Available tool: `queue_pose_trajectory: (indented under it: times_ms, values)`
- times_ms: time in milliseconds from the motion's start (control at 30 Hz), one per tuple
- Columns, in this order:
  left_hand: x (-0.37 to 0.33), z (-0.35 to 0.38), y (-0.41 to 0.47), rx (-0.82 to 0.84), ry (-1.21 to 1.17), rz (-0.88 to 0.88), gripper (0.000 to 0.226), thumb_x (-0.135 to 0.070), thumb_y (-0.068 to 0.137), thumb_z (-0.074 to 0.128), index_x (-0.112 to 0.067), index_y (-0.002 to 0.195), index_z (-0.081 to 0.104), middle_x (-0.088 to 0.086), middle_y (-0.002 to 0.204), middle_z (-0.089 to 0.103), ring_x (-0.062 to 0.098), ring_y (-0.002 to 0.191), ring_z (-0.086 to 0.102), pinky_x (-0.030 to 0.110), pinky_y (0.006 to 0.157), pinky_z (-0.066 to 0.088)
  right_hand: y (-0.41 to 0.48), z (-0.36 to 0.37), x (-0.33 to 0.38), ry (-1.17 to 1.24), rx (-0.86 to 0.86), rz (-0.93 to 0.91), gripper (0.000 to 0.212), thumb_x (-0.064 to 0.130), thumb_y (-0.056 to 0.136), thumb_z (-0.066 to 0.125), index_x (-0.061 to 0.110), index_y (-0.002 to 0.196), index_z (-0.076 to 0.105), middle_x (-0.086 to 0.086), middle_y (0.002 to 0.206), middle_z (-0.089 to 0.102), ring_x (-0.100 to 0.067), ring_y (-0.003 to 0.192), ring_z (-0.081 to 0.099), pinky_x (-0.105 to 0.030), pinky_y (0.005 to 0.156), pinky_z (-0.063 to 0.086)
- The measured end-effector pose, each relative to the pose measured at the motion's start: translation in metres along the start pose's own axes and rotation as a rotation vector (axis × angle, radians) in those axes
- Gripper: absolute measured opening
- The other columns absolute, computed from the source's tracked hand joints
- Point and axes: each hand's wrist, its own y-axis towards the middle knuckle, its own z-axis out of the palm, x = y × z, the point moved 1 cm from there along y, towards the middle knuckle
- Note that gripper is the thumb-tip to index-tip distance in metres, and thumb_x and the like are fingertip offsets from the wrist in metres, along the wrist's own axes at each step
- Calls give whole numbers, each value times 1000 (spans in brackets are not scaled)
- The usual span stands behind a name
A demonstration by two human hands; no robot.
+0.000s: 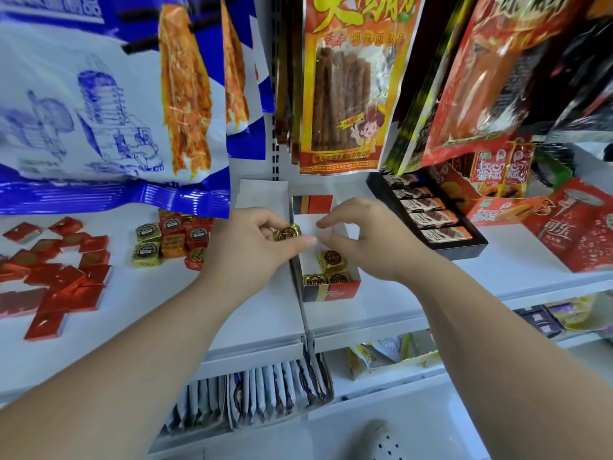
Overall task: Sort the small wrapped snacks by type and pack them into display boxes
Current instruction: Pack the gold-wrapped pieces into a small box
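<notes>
My left hand pinches a gold-wrapped snack just above the left wall of a narrow white display box with a red and black front. Three gold snacks lie in the box's near end. My right hand hovers over the box with its fingers curled and reaching toward the held snack; it holds nothing that I can see. A cluster of gold, red and orange wrapped snacks sits on the white shelf to the left. Flat red wrapped squares are scattered further left.
A black tray of brown bars stands right of the box, with red snack boxes behind it. Large hanging bags overhang the shelf's back. White packets fill the lower shelf. A white shoe shows at the bottom.
</notes>
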Motion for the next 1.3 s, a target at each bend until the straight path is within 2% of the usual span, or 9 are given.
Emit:
queue_pose_trajectory:
  times_ms: [100, 233, 333, 500, 633, 767, 900, 1133, 1300]
  values:
    - [-4, 0, -3, 8, -213, -100, 40, -57, 61, 83, -23, 81, 73, 2, 62, 67, 17, 54, 63, 32, 50, 52, -10, -2, 18, 401, 60, 6, 21, 27, 94, 66, 19, 112, 73, 6, 98, 74, -10, 91, 67, -33, 82, 57]
    - [-10, 4, -6, 60, -464, -229, 32, -42, 82, 73, -10, 81, 73, 6, 64, 69, 18, 56, 66, 33, 57, 57, -13, 2, 22, 567, 29, -20, 28, 14, 84, 77, 21, 110, 73, -1, 96, 75, -24, 87, 70, -43, 83, 59]
    - [-8, 8, -7, 112, -593, -321, 20, -21, 95, 62, -3, 92, 71, 17, 72, 68, 25, 61, 67, 38, 65, 59, -11, 3, 21, 517, -25, -10, 37, 13, 71, 87, 35, 96, 70, 5, 82, 73, -23, 74, 67, -34, 71, 60]
    - [-6, 9, -10, 200, -524, -282, 24, 2, 93, 53, -10, 103, 71, 10, 74, 73, 20, 63, 69, 30, 60, 58, -8, 10, 15, 218, -145, -62, 39, 25, 67, 90, 21, 102, 75, 12, 84, 63, -4, 69, 60, -13, 60, 44]
    - [5, 9, -8, 199, -84, -93, 21, -25, 85, 72, -26, 106, 72, -4, 81, 69, 9, 70, 64, 24, 63, 49, -3, 10, 3, 50, -151, -79, 39, 29, 73, 85, 20, 110, 74, 11, 95, 60, -10, 89, 56, -22, 78, 47]
    - [12, 7, -10, 327, 152, 35, 67, -58, 63, 82, -36, 123, 63, -14, 97, 60, 0, 85, 55, 17, 65, 39, 2, 15, -5, -57, -92, -63, 37, 32, 75, 81, 27, 110, 73, 11, 102, 69, -16, 103, 51, -34, 89, 46]
    - [17, 8, -7, 353, 286, 132, 87, -65, 57, 82, -37, 134, 53, -16, 109, 52, 1, 98, 49, 18, 73, 39, 8, 25, -3, -172, 40, -48, 36, 43, 75, 78, 37, 110, 70, 18, 106, 67, -16, 111, 41, -42, 96, 38]
    - [22, 13, -4, 405, 410, 215, 83, -73, 63, 72, -43, 136, 49, -14, 109, 44, 7, 99, 50, 23, 72, 40, 8, 18, -4, -248, 186, -64, 34, 50, 80, 74, 42, 113, 68, 28, 96, 59, -13, 120, 35, -39, 99, 29]
    - [26, 14, -2, 413, 442, 264, 74, -76, 66, 67, -43, 130, 53, -14, 104, 43, 7, 98, 50, 25, 72, 41, 0, 4, -12, -318, 116, -105, 30, 28, 94, 62, 35, 123, 66, 19, 118, 62, -15, 127, 34, -33, 89, 20]
